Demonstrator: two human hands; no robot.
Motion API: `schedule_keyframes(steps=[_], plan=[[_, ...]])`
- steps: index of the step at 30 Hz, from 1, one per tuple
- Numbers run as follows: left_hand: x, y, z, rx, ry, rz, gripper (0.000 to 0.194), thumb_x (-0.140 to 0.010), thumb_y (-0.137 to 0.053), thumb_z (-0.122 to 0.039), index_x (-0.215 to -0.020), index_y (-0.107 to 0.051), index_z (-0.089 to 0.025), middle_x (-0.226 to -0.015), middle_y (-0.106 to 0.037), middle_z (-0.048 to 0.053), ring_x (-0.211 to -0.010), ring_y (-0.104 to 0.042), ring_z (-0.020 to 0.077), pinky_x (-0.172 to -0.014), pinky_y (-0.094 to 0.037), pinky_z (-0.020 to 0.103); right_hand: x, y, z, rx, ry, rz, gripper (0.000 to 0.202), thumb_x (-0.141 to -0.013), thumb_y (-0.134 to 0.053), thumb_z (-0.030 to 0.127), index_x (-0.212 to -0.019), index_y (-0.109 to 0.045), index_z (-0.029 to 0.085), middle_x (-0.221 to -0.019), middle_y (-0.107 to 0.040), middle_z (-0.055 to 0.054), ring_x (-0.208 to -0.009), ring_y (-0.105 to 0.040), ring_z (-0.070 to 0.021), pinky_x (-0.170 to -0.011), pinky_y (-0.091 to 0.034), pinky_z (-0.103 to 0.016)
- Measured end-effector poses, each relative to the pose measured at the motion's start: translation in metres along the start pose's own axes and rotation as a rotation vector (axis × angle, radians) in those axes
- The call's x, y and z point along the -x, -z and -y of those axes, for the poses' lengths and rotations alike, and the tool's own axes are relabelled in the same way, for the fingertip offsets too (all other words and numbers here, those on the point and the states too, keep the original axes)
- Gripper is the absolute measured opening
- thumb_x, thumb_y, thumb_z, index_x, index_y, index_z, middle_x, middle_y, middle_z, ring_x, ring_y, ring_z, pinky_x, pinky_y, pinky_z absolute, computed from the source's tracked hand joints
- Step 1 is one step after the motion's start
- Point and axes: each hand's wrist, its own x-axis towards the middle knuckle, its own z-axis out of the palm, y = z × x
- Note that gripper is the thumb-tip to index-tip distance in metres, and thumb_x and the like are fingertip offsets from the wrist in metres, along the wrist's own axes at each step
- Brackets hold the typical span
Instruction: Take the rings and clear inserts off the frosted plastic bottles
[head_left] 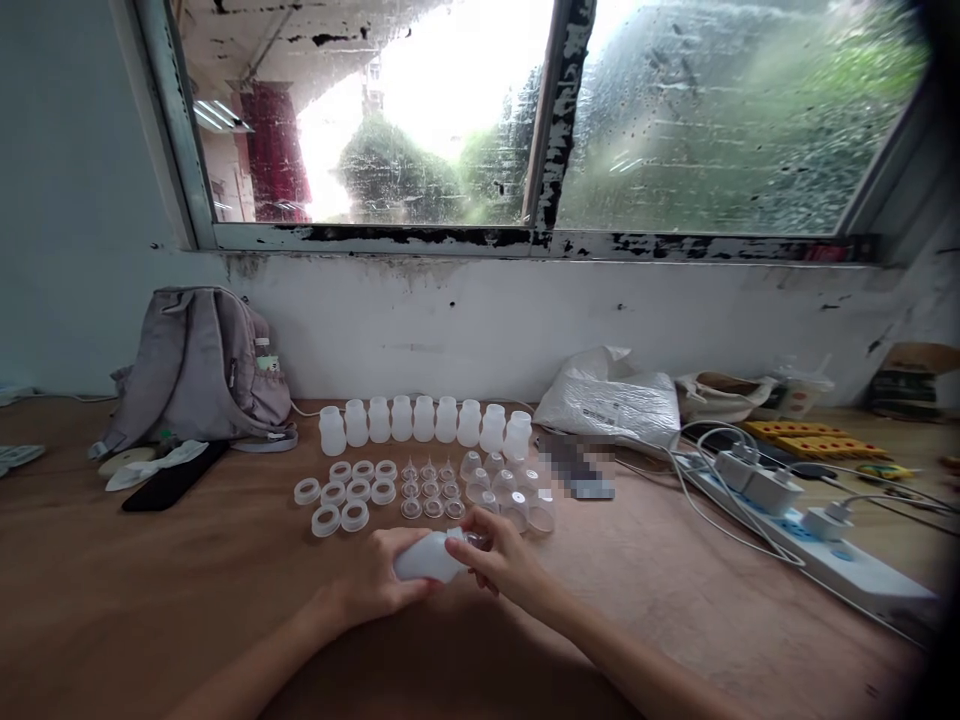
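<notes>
Our forearms come nearest. Our left hand curls around a white bottle, open only to its girth; our right hand pinches closed at its neck, where fingers partly hide a clear piece. Just beyond, on the table, we see rings, clear teats and domed caps. We can't read the silver bag's faint print; pixelation obscures something beside it.
</notes>
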Motion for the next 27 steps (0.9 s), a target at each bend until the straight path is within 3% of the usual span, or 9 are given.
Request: schedule_keyframes(steps=[3, 6, 9, 11, 13, 15, 22, 24, 27], plan=[[0.002, -0.006, 0.007, -0.213, -0.195, -0.155, 0.048, -0.073, -0.056, -0.038, -0.115, -0.046, -0.017, -0.099, -0.06, 0.009, -0.087, -0.055, 0.0198, -0.077, -0.046, 0.033, -0.002, -0.004, -0.006, -0.022, -0.011, -0.05, 0.033, -0.07, -0.056, 0.048, -0.074, -0.042, 0.018, -0.048, -0.045, 0.008, -0.033, -0.041, -0.0048, -0.03, -0.028, -0.015], [0.0, -0.009, 0.012, -0.345, -0.274, -0.21, 0.049, -0.075, -0.054, -0.037, -0.117, -0.043, -0.015, -0.101, -0.059, 0.01, -0.086, -0.056, 0.0203, -0.076, -0.047, 0.034, -0.006, 0.001, -0.007, 0.014, 0.002, 0.006, 0.034, -0.07, -0.056, 0.048, -0.08, -0.043, 0.019, -0.05, -0.047, 0.007, -0.033, -0.042, -0.0056, -0.029, -0.028, -0.015], [-0.002, -0.007, 0.012, -0.389, -0.252, -0.233, 0.048, -0.074, -0.054, -0.039, -0.116, -0.045, -0.017, -0.1, -0.058, 0.009, -0.088, -0.055, 0.0204, -0.076, -0.048, 0.033, -0.013, 0.017, -0.005, 0.119, 0.022, 0.058, 0.034, -0.076, -0.046, 0.051, -0.086, -0.047, 0.019, -0.052, -0.049, 0.006, -0.032, -0.04, -0.0062, -0.028, -0.027, -0.017], [-0.001, -0.004, 0.01, -0.389, -0.212, -0.233, 0.048, -0.072, -0.056, -0.038, -0.115, -0.046, -0.019, -0.097, -0.056, 0.008, -0.088, -0.054, 0.0204, -0.076, -0.048, 0.032, -0.02, 0.032, -0.005, 0.233, 0.064, -0.059, 0.034, -0.079, -0.04, 0.051, -0.086, -0.05, 0.019, -0.049, -0.047, 0.006, -0.033, -0.039, -0.0067, -0.032, -0.027, -0.018], [0.0, 0.0, 0.009, -0.378, -0.167, -0.218, 0.047, -0.072, -0.057, -0.037, -0.115, -0.047, -0.02, -0.093, -0.055, 0.007, -0.085, -0.054, 0.0201, -0.075, -0.048, 0.032, -0.027, 0.044, -0.01, 0.372, 0.116, -0.228, 0.033, -0.078, -0.043, 0.049, -0.084, -0.052, 0.018, -0.043, -0.041, 0.007, -0.036, -0.039, -0.0082, -0.037, -0.027, -0.02], [0.001, 0.003, 0.01, -0.369, -0.14, -0.206, 0.047, -0.072, -0.057, -0.036, -0.115, -0.047, -0.02, -0.091, -0.055, 0.007, -0.083, -0.055, 0.0199, -0.074, -0.048, 0.032, -0.032, 0.052, -0.018, 0.486, 0.13, -0.317, 0.033, -0.076, -0.047, 0.048, -0.082, -0.055, 0.017, -0.042, -0.04, 0.006, -0.039, -0.04, -0.01, -0.041, -0.028, -0.021], [0.001, 0.004, 0.016, -0.326, -0.12, -0.253, 0.043, -0.078, -0.05, -0.034, -0.118, -0.042, -0.021, -0.104, -0.057, 0.008, -0.095, -0.054, 0.0213, -0.081, -0.046, 0.035, -0.031, 0.043, -0.037, 0.686, 0.061, -0.299, 0.028, -0.073, -0.051, 0.041, -0.087, -0.059, 0.018, -0.049, -0.051, 0.0, -0.049, -0.049, -0.0157, -0.05, -0.035, -0.027], [0.0, 0.004, 0.016, -0.316, -0.105, -0.274, 0.041, -0.079, -0.049, -0.033, -0.117, -0.043, -0.02, -0.106, -0.057, 0.008, -0.096, -0.054, 0.0212, -0.082, -0.045, 0.034, -0.029, 0.042, -0.034, 0.665, 0.102, -0.299, 0.025, -0.075, -0.05, 0.039, -0.088, -0.058, 0.019, -0.054, -0.052, 0.0, -0.051, -0.05, -0.0152, -0.052, -0.038, -0.028], [0.0, 0.005, 0.013, -0.275, -0.053, -0.293, 0.037, -0.081, -0.046, -0.032, -0.116, -0.044, -0.019, -0.107, -0.058, 0.008, -0.096, -0.055, 0.0204, -0.081, -0.046, 0.031, -0.028, 0.045, -0.026, 0.413, 0.169, -0.288, 0.029, -0.078, -0.046, 0.041, -0.099, -0.052, 0.021, -0.068, -0.052, -0.001, -0.052, -0.052, -0.0124, -0.05, -0.043, -0.026]])
